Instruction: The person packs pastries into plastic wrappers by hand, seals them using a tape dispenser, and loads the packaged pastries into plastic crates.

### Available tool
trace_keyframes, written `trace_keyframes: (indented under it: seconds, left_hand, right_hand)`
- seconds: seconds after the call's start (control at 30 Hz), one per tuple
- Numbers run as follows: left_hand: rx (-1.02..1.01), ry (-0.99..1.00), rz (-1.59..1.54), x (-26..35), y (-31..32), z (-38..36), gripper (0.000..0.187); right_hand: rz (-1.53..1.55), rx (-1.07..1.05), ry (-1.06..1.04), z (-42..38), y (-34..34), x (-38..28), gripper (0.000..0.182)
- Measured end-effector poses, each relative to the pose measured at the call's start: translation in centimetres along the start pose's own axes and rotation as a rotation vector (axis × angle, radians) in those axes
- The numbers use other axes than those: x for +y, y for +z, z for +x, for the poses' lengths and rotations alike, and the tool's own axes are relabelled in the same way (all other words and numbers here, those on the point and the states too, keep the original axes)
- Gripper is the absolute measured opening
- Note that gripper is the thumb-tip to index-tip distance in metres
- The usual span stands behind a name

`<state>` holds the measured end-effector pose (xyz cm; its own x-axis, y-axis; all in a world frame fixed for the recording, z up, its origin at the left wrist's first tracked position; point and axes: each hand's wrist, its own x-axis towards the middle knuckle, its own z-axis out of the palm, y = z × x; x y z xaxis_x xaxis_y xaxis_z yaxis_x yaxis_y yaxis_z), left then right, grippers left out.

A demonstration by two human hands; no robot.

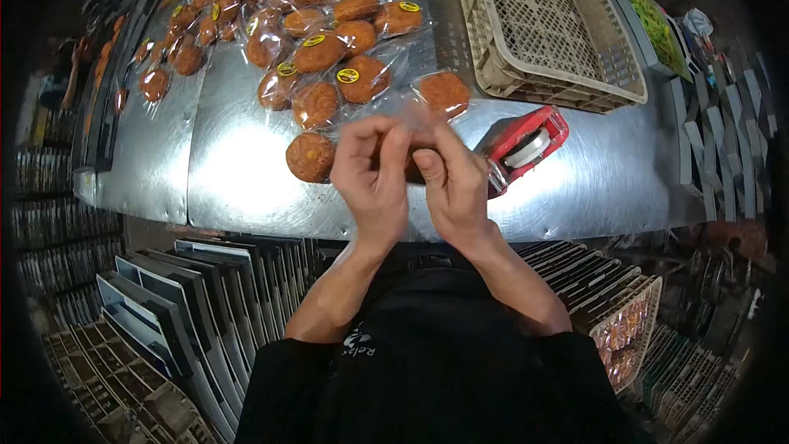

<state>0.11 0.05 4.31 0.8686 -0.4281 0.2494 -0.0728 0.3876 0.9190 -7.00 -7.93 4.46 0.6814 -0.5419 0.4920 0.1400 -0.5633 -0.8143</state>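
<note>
My left hand [371,173] and my right hand [456,185] meet above the steel table, fingers and thumbs pinched together. A clear plastic bag [417,117] shows faintly between their fingertips. Something brown is partly visible between the palms, mostly covered by the fingers. Beside my left hand lies a round brown bun [311,157]. Just beyond the hands rests another bun [444,94] that looks to be under clear plastic. To the right of my right hand stands a red tape dispenser [526,144] with a white roll.
Many bagged buns [320,51], several with yellow round stickers, are heaped at the back left. A beige plastic crate [567,86] sits at the back right. Below the steel table [616,173] are stacked grey trays [156,325] on the left and a crate of packets [625,333] on the right.
</note>
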Motion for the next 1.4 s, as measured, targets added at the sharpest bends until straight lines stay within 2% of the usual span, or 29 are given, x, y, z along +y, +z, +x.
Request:
trace_keyframes:
  seconds: [0.03, 0.1, 0.17, 0.23, 0.27, 0.3, 0.37, 0.5, 0.57, 0.63, 0.7, 0.73, 0.77, 0.8, 0.83, 0.87, 0.9, 0.93, 0.97, 1.03, 1.07, 1.1, 1.13, 1.17, 1.2, 1.23, 1.3, 1.33, 1.4]
  left_hand:
    - [-0.016, -0.004, 0.002, 0.1, -0.8, 0.4, 0.014]
    - [-0.269, 0.091, 0.077, 0.1, -2.6, 1.5, 0.012]
    - [-0.463, 0.224, 0.168, -0.3, -4.0, 2.5, 0.021]
    - [-0.388, -0.307, -0.052, 0.8, -4.4, 1.8, 0.040]
    - [-0.370, -0.333, -0.017, 0.6, -4.9, 1.7, 0.055]
    - [-0.383, -0.338, -0.019, 0.9, -4.9, 1.4, 0.055]
    - [-0.318, -0.175, -0.056, 1.7, -4.2, 0.9, 0.057]
    - [-0.386, -0.208, 0.040, 1.7, -4.1, 1.7, 0.057]
    - [-0.437, -0.365, 0.093, 1.9, -4.9, 2.4, 0.057]
    - [-0.375, -0.514, 0.101, 1.9, -4.9, 2.6, 0.042]
    - [-0.834, 0.263, 0.573, 1.3, -5.4, 3.8, 0.025]
    - [-0.752, 0.352, 0.595, 0.8, -5.1, 3.3, 0.013]
    - [-0.764, 0.348, 0.593, 0.6, -4.9, 2.6, 0.013]
    - [-0.615, 0.323, 0.492, 0.4, -4.6, 1.9, 0.012]
    - [-0.461, 0.308, 0.382, 0.3, -3.7, 1.4, 0.011]
    - [-0.387, -0.160, -0.104, 0.3, -2.5, 0.1, 0.013]
    - [-0.388, -0.172, -0.103, -0.3, -1.8, -0.4, 0.013]
    - [-0.264, -0.170, -0.142, -1.4, -1.0, -0.4, 0.017]
    - [-0.139, -0.165, -0.185, -2.7, -0.2, -0.1, 0.021]
    - [-0.125, -0.252, -0.303, -4.3, -0.4, 0.3, 0.029]
    - [-0.155, -0.310, -0.222, -4.6, -0.8, 0.8, 0.029]
    - [-0.184, -0.363, -0.146, -5.0, -1.1, 1.5, 0.030]
    - [-0.207, -0.453, -0.072, -5.9, -1.5, 2.3, 0.042]
    - [-0.206, -0.444, -0.081, -6.8, -1.4, 3.0, 0.042]
    - [-0.263, -0.493, -0.018, -7.8, -1.1, 3.8, 0.049]
    - [-0.317, -0.541, 0.044, -8.1, -0.5, 4.3, 0.056]
    - [-0.363, -0.554, 0.066, -8.5, 1.1, 4.8, 0.062]
    - [-0.432, -0.511, 0.109, -8.6, 2.1, 4.8, 0.063]
    - [-0.497, -0.487, 0.099, -9.1, 4.3, 5.0, 0.066]
  right_hand:
    - [0.066, -0.057, 0.146, -0.5, -0.3, 0.0, 0.036]
    - [-0.240, -0.053, -0.087, -0.3, -0.9, -0.7, 0.030]
    - [-0.206, -0.031, -0.069, -0.2, -0.8, -1.1, 0.028]
    - [0.022, -0.106, -0.004, -0.7, -0.6, -1.3, 0.030]
    - [-0.007, -0.086, 0.010, -1.0, -0.5, -1.7, 0.027]
    - [-0.014, -0.075, 0.016, -1.2, -0.3, -1.7, 0.027]
    - [-0.184, 0.050, -0.090, -1.8, -0.2, -1.5, 0.025]
    - [-0.151, 0.128, 0.079, -2.4, 0.6, -2.2, 0.017]
    - [-0.236, 0.157, 0.072, -2.7, 0.7, -2.0, 0.017]
    - [-0.435, 0.172, -0.195, -3.5, 0.4, -0.4, 0.019]
    - [-0.516, 0.205, -0.287, -3.2, 0.0, 0.1, 0.020]
    - [-0.534, 0.191, -0.228, -2.7, -0.5, -0.3, 0.018]
    - [-0.550, 0.180, -0.168, -2.5, -0.7, -0.6, 0.017]
    - [-0.308, 0.280, 0.007, -3.0, -0.1, -0.7, 0.012]
    - [-0.321, 0.290, -0.001, -3.0, 0.5, -0.9, 0.012]
    - [-0.026, 0.428, 0.173, -3.4, 1.6, -1.4, 0.011]
    - [0.281, 0.559, 0.354, -3.9, 2.7, -2.0, 0.010]
    - [0.523, 0.646, 0.432, -3.6, 3.3, -2.7, 0.023]
    - [0.515, 0.649, 0.431, -3.8, 2.8, -2.4, 0.023]
    - [0.199, 0.740, 0.336, -4.9, 1.2, -0.9, 0.047]
    - [-0.229, 0.696, 0.260, -7.5, -0.1, 2.6, 0.066]
    - [-0.393, 0.671, 0.371, -8.4, -0.8, 3.9, 0.078]
    - [-0.374, 0.660, 0.443, -9.1, -0.5, 5.7, 0.080]
    - [-0.353, 0.649, 0.519, -9.7, 0.0, 7.5, 0.083]
    - [-0.421, 0.642, 0.491, -9.8, 0.2, 8.8, 0.084]
    - [-0.306, 0.649, 0.501, -9.9, -0.2, 8.9, 0.077]
    - [-0.361, 0.499, 0.305, -11.8, -3.0, 10.8, 0.068]
    - [-0.314, 0.499, 0.383, -11.2, -4.1, 8.6, 0.057]
    - [-0.332, 0.411, 0.412, -11.9, -6.0, 9.2, 0.054]
